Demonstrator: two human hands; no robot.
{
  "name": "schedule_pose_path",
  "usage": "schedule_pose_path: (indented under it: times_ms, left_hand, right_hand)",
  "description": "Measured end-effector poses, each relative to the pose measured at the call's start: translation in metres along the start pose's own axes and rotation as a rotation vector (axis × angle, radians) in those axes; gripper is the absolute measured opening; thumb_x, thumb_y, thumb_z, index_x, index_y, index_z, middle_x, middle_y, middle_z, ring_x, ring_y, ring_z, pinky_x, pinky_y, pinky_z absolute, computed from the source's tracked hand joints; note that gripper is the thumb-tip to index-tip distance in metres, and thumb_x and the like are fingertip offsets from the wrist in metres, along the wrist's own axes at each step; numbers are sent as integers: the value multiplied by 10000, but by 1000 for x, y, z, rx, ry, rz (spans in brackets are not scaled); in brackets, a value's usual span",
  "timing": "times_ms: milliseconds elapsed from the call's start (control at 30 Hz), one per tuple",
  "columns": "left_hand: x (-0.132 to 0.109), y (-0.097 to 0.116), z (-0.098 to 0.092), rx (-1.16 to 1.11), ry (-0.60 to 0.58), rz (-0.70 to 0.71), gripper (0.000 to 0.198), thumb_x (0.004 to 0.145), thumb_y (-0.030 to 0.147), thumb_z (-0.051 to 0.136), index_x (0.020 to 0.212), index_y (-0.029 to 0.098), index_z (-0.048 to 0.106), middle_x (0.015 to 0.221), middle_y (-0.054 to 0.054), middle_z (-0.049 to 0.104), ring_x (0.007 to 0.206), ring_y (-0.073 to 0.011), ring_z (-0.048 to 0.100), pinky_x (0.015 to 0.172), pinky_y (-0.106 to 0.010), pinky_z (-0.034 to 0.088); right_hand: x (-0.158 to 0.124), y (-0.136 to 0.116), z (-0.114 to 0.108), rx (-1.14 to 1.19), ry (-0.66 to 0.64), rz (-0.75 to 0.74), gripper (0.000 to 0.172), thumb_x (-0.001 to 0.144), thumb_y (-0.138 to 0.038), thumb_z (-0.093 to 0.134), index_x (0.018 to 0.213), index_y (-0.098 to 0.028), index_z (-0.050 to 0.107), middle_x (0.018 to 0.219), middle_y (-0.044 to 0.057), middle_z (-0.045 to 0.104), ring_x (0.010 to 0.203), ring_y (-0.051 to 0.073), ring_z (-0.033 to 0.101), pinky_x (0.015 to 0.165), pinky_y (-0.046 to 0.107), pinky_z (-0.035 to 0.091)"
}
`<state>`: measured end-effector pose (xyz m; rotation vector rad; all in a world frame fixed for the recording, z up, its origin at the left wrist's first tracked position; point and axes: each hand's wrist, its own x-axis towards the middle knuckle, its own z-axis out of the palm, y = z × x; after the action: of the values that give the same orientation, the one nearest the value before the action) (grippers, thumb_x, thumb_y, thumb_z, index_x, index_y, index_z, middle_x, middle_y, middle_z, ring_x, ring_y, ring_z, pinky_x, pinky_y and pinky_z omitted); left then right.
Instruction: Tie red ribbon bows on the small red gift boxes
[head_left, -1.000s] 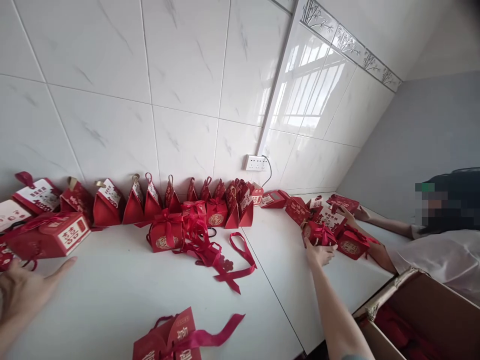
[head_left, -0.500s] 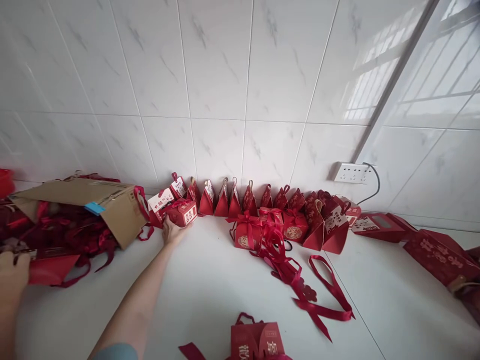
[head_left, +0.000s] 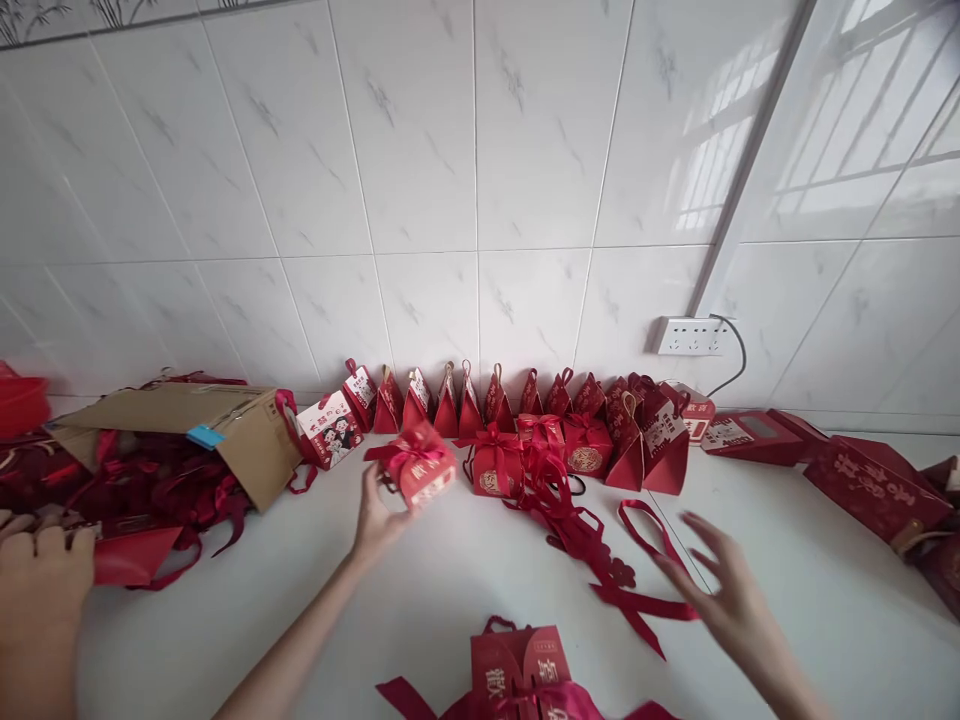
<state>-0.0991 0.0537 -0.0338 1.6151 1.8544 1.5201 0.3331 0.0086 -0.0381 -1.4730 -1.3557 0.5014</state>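
One tiled wall point(head_left: 420, 180) spans the upper frame, and one white table point(head_left: 225, 610) fills the lower half. One cardboard carton point(head_left: 262, 435), heaped with uncountable dark red ribbons point(head_left: 187, 480) at its opening, lies at the left. One long red box point(head_left: 874, 490) lies at the right edge.

Three hands show. The right hand point(head_left: 724, 590), lower right, has its fingers spread and holds nothing, just beside one loose ribbon loop point(head_left: 675, 560). The left hand point(head_left: 381, 522), left of centre, grips one bow-tied red box point(head_left: 424, 470), slightly blurred, from below. Another person's hand point(head_left: 41, 560), lower left, rests over one red piece point(head_left: 135, 555); its grip cannot be told.

One red box with gold lettering point(head_left: 521, 655) sits at the bottom centre. Two wedge-shaped boxes point(head_left: 666, 445) stand right of centre, and three bow-tied cubes point(head_left: 499, 470) stand at mid-frame. One illustrated box point(head_left: 330, 432) leans left of centre. Behind, nine small peaked boxes point(head_left: 448, 405) can be counted in a row; farther right they overlap too much. One socket strip point(head_left: 694, 336) is upper right of them, with one flower-shaped piece point(head_left: 621, 573) below centre right.
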Motion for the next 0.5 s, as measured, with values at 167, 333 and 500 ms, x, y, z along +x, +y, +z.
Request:
schedule_pose_path:
  times_ms: [167, 333, 500]
  left_hand:
    - [-44, 70, 25, -299, -491, 303, 849, 524, 403, 752, 1262, 207, 380, 1191, -112, 551, 1047, -284, 578, 908, -419, 492]
    - [-58, 106, 44, -457, -753, 337, 924, 562, 414, 771, 1359, 214, 346, 1329, -131, 494, 1180, -304, 513, 1017, -449, 424]
    - [-62, 85, 51, -307, -726, 202, 717, 680, 430, 711, 1320, 236, 453, 1419, -104, 437, 1293, -270, 439, 1032, -417, 435]
  right_hand:
    - [-8, -71, 56, 120, -577, -314, 897, 674, -475, 749, 1415, -255, 295, 1476, 133, 320, 1370, 328, 303, 1081, 536, 336]
    - [-12, -86, 50, 253, -726, -304, 1000, 666, -393, 748, 1451, -241, 147, 1461, 161, 320, 1309, 318, 397, 1031, 483, 411]
    - [-7, -38, 7, 236, -330, -65, 895, 597, -438, 764, 1329, -247, 286, 1299, 144, 459, 1068, 301, 571, 854, 432, 530]
